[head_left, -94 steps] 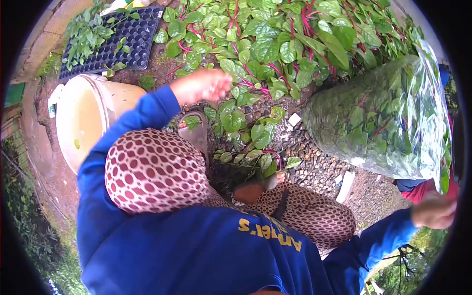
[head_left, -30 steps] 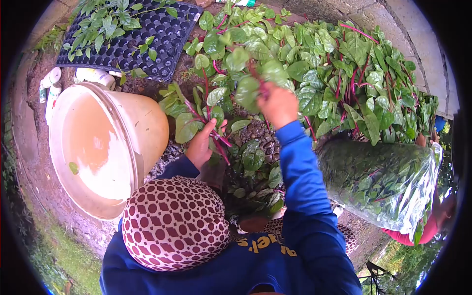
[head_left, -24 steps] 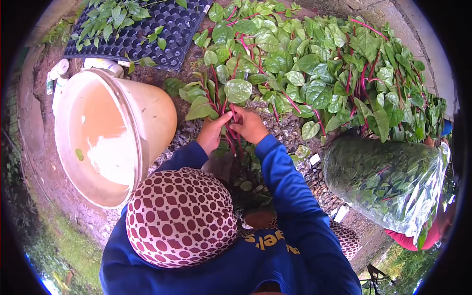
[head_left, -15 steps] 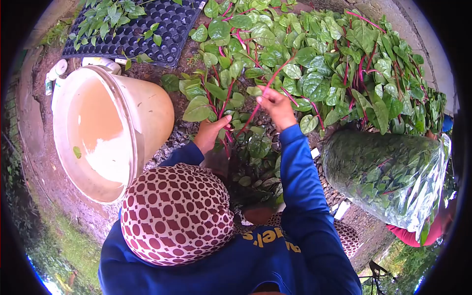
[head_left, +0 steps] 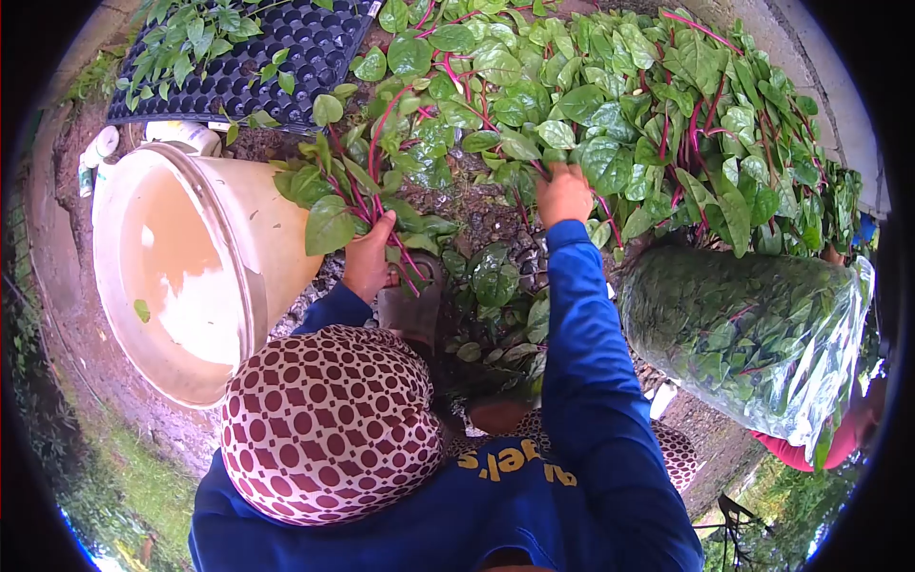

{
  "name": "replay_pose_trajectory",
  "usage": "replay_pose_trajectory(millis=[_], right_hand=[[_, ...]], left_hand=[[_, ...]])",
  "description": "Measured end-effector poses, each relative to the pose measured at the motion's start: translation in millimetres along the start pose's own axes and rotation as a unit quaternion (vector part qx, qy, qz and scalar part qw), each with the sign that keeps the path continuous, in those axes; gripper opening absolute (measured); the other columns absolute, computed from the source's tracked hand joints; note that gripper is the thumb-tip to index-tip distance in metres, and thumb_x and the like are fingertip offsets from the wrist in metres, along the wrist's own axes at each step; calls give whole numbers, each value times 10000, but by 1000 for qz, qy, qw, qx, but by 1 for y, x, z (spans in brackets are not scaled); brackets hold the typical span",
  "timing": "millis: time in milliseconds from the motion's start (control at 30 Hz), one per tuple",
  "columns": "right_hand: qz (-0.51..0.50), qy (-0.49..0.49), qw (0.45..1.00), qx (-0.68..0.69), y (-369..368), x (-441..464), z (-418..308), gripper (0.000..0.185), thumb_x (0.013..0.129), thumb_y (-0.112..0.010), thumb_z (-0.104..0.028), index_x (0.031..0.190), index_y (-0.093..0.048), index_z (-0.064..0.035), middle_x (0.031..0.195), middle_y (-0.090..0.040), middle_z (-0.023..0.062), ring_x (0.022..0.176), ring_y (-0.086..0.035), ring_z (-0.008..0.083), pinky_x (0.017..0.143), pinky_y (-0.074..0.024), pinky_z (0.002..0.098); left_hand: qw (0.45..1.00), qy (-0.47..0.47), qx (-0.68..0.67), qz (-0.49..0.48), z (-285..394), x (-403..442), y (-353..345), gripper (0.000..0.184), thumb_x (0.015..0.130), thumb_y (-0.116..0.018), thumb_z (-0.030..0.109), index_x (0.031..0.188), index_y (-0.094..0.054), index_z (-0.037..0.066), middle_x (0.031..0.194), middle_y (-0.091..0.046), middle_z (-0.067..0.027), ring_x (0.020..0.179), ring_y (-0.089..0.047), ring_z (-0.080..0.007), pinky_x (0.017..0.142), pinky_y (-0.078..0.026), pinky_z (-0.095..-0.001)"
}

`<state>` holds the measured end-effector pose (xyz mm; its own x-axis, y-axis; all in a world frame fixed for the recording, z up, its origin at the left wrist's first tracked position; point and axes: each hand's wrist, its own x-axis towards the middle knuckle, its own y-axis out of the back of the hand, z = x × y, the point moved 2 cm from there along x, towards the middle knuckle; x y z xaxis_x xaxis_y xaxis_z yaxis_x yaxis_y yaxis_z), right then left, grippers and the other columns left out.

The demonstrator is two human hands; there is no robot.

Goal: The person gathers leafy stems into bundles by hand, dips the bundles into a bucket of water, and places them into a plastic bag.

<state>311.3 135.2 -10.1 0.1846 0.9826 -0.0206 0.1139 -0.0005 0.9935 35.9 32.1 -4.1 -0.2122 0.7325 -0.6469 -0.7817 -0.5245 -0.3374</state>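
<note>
My left hand (head_left: pixel 367 259) is closed around a small bunch of leafy greens (head_left: pixel 329 221) with red-purple stems, like Malabar spinach. The leaves fan out upward in front of the bucket, and the cut stem ends poke out below my thumb. At the near edge of a large pile of the same greens (head_left: pixel 610 114), my right hand (head_left: pixel 564 197) has its fingers pinched on a reddish stem. Its fingertips are partly hidden among the leaves.
Left of me stands a white bucket (head_left: pixel 257 276) of cloudy water with a leaf floating in it. Behind it lies a black seedling tray (head_left: pixel 315 57). A clear plastic bag (head_left: pixel 743 324) packed with greens lies at right, beside another person's red sleeve (head_left: pixel 810 448).
My left hand has moved left with its bunch, toward the bucket. The stem my right hand held is no longer in it; that hand has gone to the pile's edge.
</note>
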Motion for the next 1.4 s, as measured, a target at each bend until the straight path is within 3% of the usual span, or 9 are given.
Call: replay_pose_trajectory(millis=[167, 433, 733, 967, 1067, 1100, 1200, 1267, 1400], right_hand=[[-39, 65, 997, 16, -6, -12, 13, 239, 723, -686, -238, 923, -620, -125, 905, -629, 112, 867, -611, 301, 764, -497, 394], [-190, 3, 981, 37, -29, -54, -15, 414, 742, -695, -411, 959, -576, -79, 882, -663, 154, 840, -646, 322, 731, -505, 420], [-99, 86, 977, 166, -21, -90, -65, 232, 820, -572, -269, 865, -498, -54, 714, -635, 156, 585, -628, 337, 544, -504, 450], [-216, 122, 930, 271, 43, -94, -48, 305, 813, -625, -360, 890, -622, -65, 878, -647, 126, 793, -629, 307, 708, -499, 415], [80, -103, 982, 140, 46, -55, 65, 329, 724, -728, -388, 781, -657, -72, 847, -640, 118, 821, -606, 310, 735, -486, 406], [133, -90, 987, 31, 34, -50, 105, 335, 738, -710, -389, 819, -652, -69, 833, -632, 121, 800, -599, 324, 746, -489, 418], [-134, -224, 965, 21, 12, -50, 161, 476, 822, -554, -516, 968, -652, -74, 985, -659, 183, 936, -613, 368, 799, -482, 447], [-135, -160, 973, 98, -16, -58, 180, 423, 828, -584, -477, 925, -678, -77, 871, -680, 161, 801, -651, 305, 741, -499, 392], [-230, -187, 886, 357, 0, -63, 133, 283, 817, -660, -353, 835, -689, -72, 765, -677, 98, 689, -632, 179, 661, -489, 287]], left_hand=[[999, 46, -16, -14, -28, 4, 12, 167, 826, -653, 49, 987, -609, 51, 872, -630, -38, 721, -622, -154, 629, -536, -336], [994, 71, -81, -26, -22, -4, -1, 162, 829, -640, 44, 985, -606, 72, 886, -635, -36, 766, -636, -170, 646, -544, -349], [996, 42, -22, -69, -33, -4, -12, 208, 825, -649, 49, 1024, -590, 71, 946, -626, -21, 821, -614, -145, 696, -513, -305], [978, 129, -16, -164, -31, 0, -21, 243, 836, -639, 59, 1072, -579, 66, 933, -619, -16, 811, -597, -132, 621, -513, -289], [983, 64, 15, -172, -20, -8, -14, 228, 852, -616, 59, 1077, -577, 68, 912, -616, -23, 783, -601, -138, 556, -524, -296], [981, 5, 65, -183, -16, -12, -6, 221, 855, -614, 62, 1073, -578, 64, 908, -613, -23, 782, -601, -136, 565, -524, -296], [979, -52, 125, -154, -3, -26, 4, 196, 874, -593, 82, 1064, -569, 43, 901, -607, -37, 776, -606, -135, 614, -529, -307], [989, 94, -17, -116, -6, -26, 17, 209, 882, -582, 99, 1079, -545, 39, 896, -613, -55, 756, -632, -168, 619, -546, -324], [994, 8, -38, -101, -23, -11, 29, 188, 889, -577, 115, 1063, -546, 51, 914, -621, -54, 778, -641, -170, 583, -554, -345]])
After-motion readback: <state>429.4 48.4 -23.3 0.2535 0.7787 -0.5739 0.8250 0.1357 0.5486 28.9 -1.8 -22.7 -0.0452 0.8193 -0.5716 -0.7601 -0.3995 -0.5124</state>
